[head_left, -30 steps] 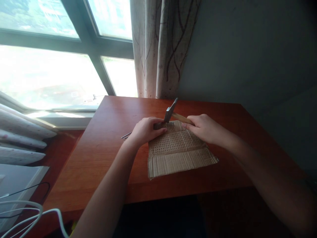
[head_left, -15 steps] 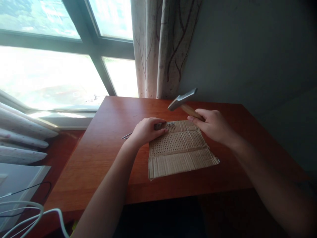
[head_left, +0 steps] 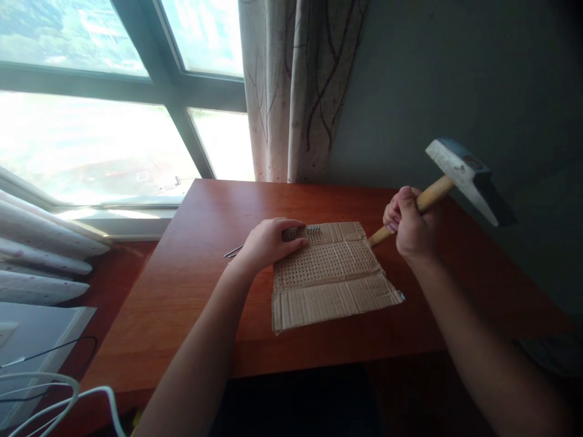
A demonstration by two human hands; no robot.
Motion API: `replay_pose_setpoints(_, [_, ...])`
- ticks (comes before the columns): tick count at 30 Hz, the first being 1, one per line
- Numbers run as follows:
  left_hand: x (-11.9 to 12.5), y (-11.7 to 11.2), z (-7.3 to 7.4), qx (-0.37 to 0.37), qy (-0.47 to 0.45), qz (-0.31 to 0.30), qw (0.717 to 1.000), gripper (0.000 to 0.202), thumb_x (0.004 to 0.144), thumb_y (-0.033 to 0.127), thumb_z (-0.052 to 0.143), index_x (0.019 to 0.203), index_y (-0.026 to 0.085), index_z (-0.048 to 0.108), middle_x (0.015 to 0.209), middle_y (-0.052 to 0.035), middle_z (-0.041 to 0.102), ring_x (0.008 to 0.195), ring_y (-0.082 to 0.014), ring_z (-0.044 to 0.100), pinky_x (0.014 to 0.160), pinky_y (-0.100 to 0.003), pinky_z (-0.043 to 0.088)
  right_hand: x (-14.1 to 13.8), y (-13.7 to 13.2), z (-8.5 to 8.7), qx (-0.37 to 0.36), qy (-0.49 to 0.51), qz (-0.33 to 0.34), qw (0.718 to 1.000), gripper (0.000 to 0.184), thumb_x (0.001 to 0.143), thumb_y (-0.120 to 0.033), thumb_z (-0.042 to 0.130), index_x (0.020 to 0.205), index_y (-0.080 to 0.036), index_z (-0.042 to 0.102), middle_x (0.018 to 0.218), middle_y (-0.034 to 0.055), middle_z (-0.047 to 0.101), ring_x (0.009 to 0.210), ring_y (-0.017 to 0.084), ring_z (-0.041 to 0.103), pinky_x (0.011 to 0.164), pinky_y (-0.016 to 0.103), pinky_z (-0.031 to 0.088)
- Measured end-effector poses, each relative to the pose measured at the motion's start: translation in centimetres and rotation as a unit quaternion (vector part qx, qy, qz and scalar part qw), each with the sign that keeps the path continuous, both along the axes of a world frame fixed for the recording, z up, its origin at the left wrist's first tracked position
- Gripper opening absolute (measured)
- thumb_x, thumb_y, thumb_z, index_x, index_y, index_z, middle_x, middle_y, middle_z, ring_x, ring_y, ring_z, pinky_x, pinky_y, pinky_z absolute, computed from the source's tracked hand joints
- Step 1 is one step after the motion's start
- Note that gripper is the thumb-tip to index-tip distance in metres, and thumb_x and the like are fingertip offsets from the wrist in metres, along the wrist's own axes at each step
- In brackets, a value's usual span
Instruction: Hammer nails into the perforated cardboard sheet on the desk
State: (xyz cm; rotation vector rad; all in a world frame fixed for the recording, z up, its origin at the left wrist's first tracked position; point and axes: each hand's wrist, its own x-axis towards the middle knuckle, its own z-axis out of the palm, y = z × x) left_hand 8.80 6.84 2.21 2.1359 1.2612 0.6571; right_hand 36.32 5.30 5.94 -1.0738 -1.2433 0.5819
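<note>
My right hand (head_left: 413,227) grips a hammer by its wooden handle (head_left: 437,193). The steel hammer head (head_left: 469,173) is raised to the upper right, well off the table. Brown cardboard (head_left: 328,261), creased and dotted with rows of small holes, lies flat on the table. My left hand (head_left: 276,241) rests over its upper left corner, thumb apart from the fingers, with perforated cardboard showing between them. Just beyond those fingertips is a short row of small metal pieces (head_left: 314,230), too small to name surely. Thin metal rods (head_left: 233,251) lie left of my left wrist, partly hidden.
The reddish wooden table (head_left: 182,291) ends at a near edge by my lap. Behind it hang a curtain (head_left: 273,91) and a dark wall (head_left: 432,79); a window (head_left: 82,145) is at the left. White cables (head_left: 68,385) loop at the lower left.
The hammer has swung up and to the right, away from the cardboard, and its head has turned. My left hand and the cardboard stay in place.
</note>
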Motion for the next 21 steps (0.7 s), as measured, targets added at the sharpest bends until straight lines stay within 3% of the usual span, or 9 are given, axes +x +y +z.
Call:
replay_pose_setpoints(6, [-0.1,0.1,0.0,-0.003,-0.011,-0.007,1.000,0.038,0.084,0.043,0.070,0.115,0.021,0.072,0.115,-0.0069,0.075,0.103,-0.0247,0.069,0.088,-0.036,0.055,0.8,0.3,-1.4,-0.023,0.006,-0.013,1.000,0.049,0.088,-0.063,0.059,0.065,-0.024,0.040,0.050,-0.0087,0.026,0.039,0.008,0.026,0.038,0.025,0.022])
replay_pose_setpoints(12, [0.1,0.0,0.2,0.029,-0.021,-0.006,0.999,0.037,0.086,0.040,0.067,0.118,0.020,0.071,0.117,-0.0088,0.073,0.106,-0.0249,0.068,0.095,-0.038,0.053,1.1,0.5,-1.8,-0.018,0.040,-0.014,0.999,0.050,0.087,-0.063,0.059,0.064,-0.024,0.037,0.050,-0.0092,0.025,0.038,0.007,0.024,0.038,0.024,0.020])
replay_pose_setpoints(15, [-0.2,0.3,0.1,0.054,-0.077,0.037,0.995,0.041,0.087,0.041,0.066,0.121,0.019,0.068,0.123,-0.0113,0.071,0.110,-0.0246,0.067,0.096,-0.039,0.054,1.1,0.4,-1.8,-0.010,0.060,-0.022,0.998,0.049,0.087,-0.060,0.061,0.064,-0.024,0.037,0.049,-0.0094,0.025,0.038,0.007,0.024,0.038,0.024,0.019])
replay_pose_setpoints(18, [-1.3,0.8,0.0,0.068,-0.131,0.104,0.984,0.043,0.088,0.043,0.064,0.122,0.016,0.067,0.120,-0.0126,0.071,0.103,-0.0221,0.069,0.090,-0.036,0.058,0.9,0.3,-1.9,-0.011,0.058,-0.033,0.998,0.050,0.086,-0.061,0.061,0.064,-0.024,0.036,0.049,-0.0096,0.024,0.038,0.007,0.024,0.037,0.024,0.019])
replay_pose_setpoints(21, [-3.4,1.2,-0.3,0.061,-0.107,0.163,0.979,0.048,0.087,0.044,0.062,0.126,0.016,0.065,0.114,-0.0119,0.073,0.096,-0.0215,0.071,0.084,-0.034,0.059,0.8,0.2,-2.0,-0.010,0.056,-0.035,0.998,0.051,0.085,-0.063,0.061,0.064,-0.024,0.034,0.048,-0.0095,0.025,0.038,0.007,0.025,0.037,0.024,0.020])
